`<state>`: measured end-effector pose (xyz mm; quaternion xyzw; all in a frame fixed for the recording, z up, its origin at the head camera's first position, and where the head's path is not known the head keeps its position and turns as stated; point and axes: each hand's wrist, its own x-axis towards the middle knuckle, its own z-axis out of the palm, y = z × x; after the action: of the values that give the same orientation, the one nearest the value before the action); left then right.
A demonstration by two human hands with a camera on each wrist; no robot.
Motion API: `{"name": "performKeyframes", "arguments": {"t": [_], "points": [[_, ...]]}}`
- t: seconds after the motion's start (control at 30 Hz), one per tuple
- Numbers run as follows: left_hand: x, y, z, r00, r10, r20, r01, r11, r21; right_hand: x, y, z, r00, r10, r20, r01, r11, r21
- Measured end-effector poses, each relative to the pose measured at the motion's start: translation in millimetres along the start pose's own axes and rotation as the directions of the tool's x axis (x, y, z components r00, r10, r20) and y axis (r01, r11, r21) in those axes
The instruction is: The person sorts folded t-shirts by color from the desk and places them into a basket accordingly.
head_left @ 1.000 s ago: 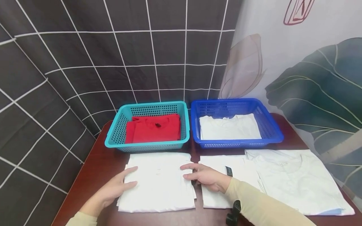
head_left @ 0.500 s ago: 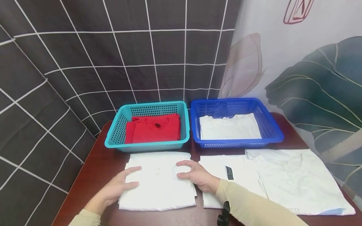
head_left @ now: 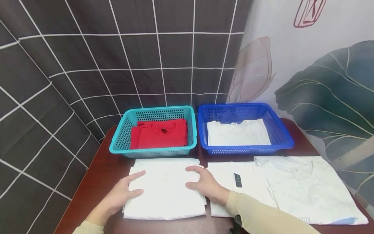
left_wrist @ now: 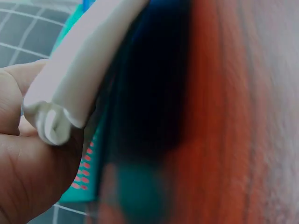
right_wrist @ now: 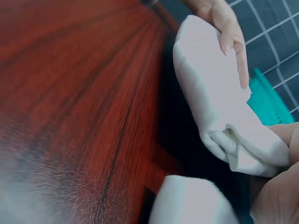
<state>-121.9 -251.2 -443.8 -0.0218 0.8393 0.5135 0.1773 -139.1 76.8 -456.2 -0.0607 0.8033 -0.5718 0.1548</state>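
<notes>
A folded white T-shirt (head_left: 165, 195) lies flat in front of the turquoise basket, on top of other white cloth whose edges peek out. My left hand (head_left: 119, 193) grips its left side, thumb and a finger on top. On the right side my right hand (head_left: 208, 185) holds it the same way; its other fingers are hidden. The left wrist view shows the rolled end of the T-shirt (left_wrist: 79, 60) in the left hand (left_wrist: 32, 172). In the right wrist view, the layered folds of the T-shirt (right_wrist: 210, 79) meet the right palm (right_wrist: 280, 196).
Behind stand the turquoise basket (head_left: 122, 151) with red folded shirts (head_left: 160, 136) and the blue basket (head_left: 248, 149) with white shirts (head_left: 238, 133). To the right lie a white garment with a dark label (head_left: 238, 179) and a larger white T-shirt (head_left: 309, 188).
My right hand has slid slightly left, further onto the T-shirt, and the T-shirt's near right corner has shifted a little right. The left hand stays almost in place.
</notes>
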Motion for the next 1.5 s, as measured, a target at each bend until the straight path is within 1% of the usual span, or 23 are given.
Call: {"name": "performKeyframes", "arguments": {"t": [0.07, 0.17, 0.23, 0.3, 0.33, 0.4, 0.47, 0.57, 0.63, 0.67, 0.73, 0.83, 0.9, 0.93, 1.03, 1.1, 1.13, 1.2, 1.23, 1.33, 1.37, 1.43, 1.5], "points": [[-6.4, 6.2, -0.1, 0.999, 0.031, 0.009, -0.031, 0.999, -0.015, -7.8, -5.0, -6.0, 1.0, -0.002, 0.011, 0.002, 1.0, 0.017], [-15.7, 17.6, -0.3, 0.992, 0.117, 0.053, -0.114, 0.992, -0.056, -21.2, -13.3, -17.4, 1.0, -0.003, 0.016, 0.002, 0.999, 0.049], [-21.1, 26.7, 0.3, 0.978, 0.187, 0.087, -0.18, 0.98, -0.084, -31.1, -18.6, -25.3, 1.0, -0.006, 0.001, 0.006, 0.999, 0.051], [-25.7, 36.6, 2.3, 0.964, 0.241, 0.114, -0.231, 0.968, -0.096, -41.5, -23.0, -33.2, 0.999, -0.018, -0.028, 0.019, 0.999, 0.034], [-27.8, 41.9, 3.9, 0.958, 0.261, 0.121, -0.252, 0.964, -0.088, -46.8, -24.9, -37.3, 0.999, -0.026, -0.045, 0.027, 0.999, 0.021], [-31.8, 53.0, 7.5, 0.946, 0.301, 0.119, -0.301, 0.953, -0.018, -57.7, -28.8, -46.4, 0.996, -0.052, -0.076, 0.051, 0.999, -0.015], [-35.3, 63.0, 11.6, 0.931, 0.345, 0.119, -0.352, 0.935, 0.05, -67.4, -32.7, -56.3, 0.99, -0.103, -0.094, 0.097, 0.993, -0.065], [-36.1, 78.6, 18.5, 0.905, 0.411, 0.108, -0.423, 0.897, 0.13, -76.7, -40.2, -75.3, 0.972, -0.204, -0.116, 0.184, 0.97, -0.16], [-31.8, 89.9, 24.0, 0.889, 0.448, 0.095, -0.457, 0.878, 0.139, -78.4, -45.7, -89.5, 0.956, -0.258, -0.137, 0.225, 0.95, -0.217], [-27.6, 96.2, 27.3, 0.881, 0.465, 0.088, -0.474, 0.87, 0.14, -78.5, -48.6, -97.4, 0.95, -0.273, -0.154, 0.234, 0.944, -0.233], [-17.8, 109.5, 34.4, 0.87, 0.488, 0.069, -0.493, 0.86, 0.132, -76.0, -53.0, -112.7, 0.94, -0.288, -0.182, 0.242, 0.94, -0.239], [1.5, 129.3, 46.4, 0.864, 0.501, 0.048, -0.503, 0.858, 0.099, -68.5, -57.3, -136.8, 0.934, -0.283, -0.216, 0.233, 0.945, -0.228], [16.2, 142.6, 54.7, 0.864, 0.502, 0.041, -0.504, 0.863, 0.044, -61.4, -58.6, -154.4, 0.93, -0.284, -0.232, 0.221, 0.939, -0.265], [24.4, 149.4, 58.9, 0.866, 0.499, 0.039, -0.5, 0.866, 0.019, -57.8, -58.9, -163.8, 0.932, -0.277, -0.235, 0.211, 0.939, -0.271], [51.8, 171.3, 73.7, 0.868, 0.495, 0.051, -0.488, 0.867, -0.102, -46.1, -60.4, -193.7, 0.943, -0.224, -0.247, 0.157, 0.952, -0.262], [67.6, 183.7, 82.8, 0.874, 0.483, 0.059, -0.468, 0.867, -0.169, -38.1, -60.6, -209.2, 0.955, -0.176, -0.239, 0.132, 0.973, -0.19], [75.6, 189.9, 87.4, 0.88, 0.471, 0.064, -0.451, 0.87, -0.199, -34.0, -60.5, -216.3, 0.96, -0.152, -0.234, 0.121, 0.982, -0.145], [90.5, 199.2, 95.5, 0.885, 0.46, 0.074, -0.43, 0.868, -0.249, -25.8, -59.5, -227.9, 0.966, -0.127, -0.225, 0.117, 0.992, -0.055], [96.8, 203.5, 98.7, 0.888, 0.454, 0.075, -0.423, 0.869, -0.258, -22.2, -58.9, -232.8, 0.969, -0.115, -0.221, 0.113, 0.993, -0.02], [115.7, 213.7, 106.3, 0.883, 0.463, 0.075, -0.428, 0.861, -0.274, -11.6, -56.2, -248.2, 0.975, -0.096, -0.201, 0.108, 0.993, 0.046], [121.3, 217.3, 108.6, 0.879, 0.471, 0.077, -0.435, 0.856, -0.278, -8.3, -55.5, -253.9, 0.976, -0.088, -0.199, 0.101, 0.993, 0.057], [132.2, 223.9, 113.3, 0.869, 0.489, 0.082, -0.448, 0.845, -0.291, -1.8, -54.0, -265.6, 0.978, -0.074, -0.196, 0.083, 0.996, 0.038], [141.7, 229.7, 117.5, 0.863, 0.499, 0.085, -0.453, 0.836, -0.309, 4.7, -51.8, -277.0, 0.978, -0.067, -0.197, 0.069, 0.998, 0.004]]}}
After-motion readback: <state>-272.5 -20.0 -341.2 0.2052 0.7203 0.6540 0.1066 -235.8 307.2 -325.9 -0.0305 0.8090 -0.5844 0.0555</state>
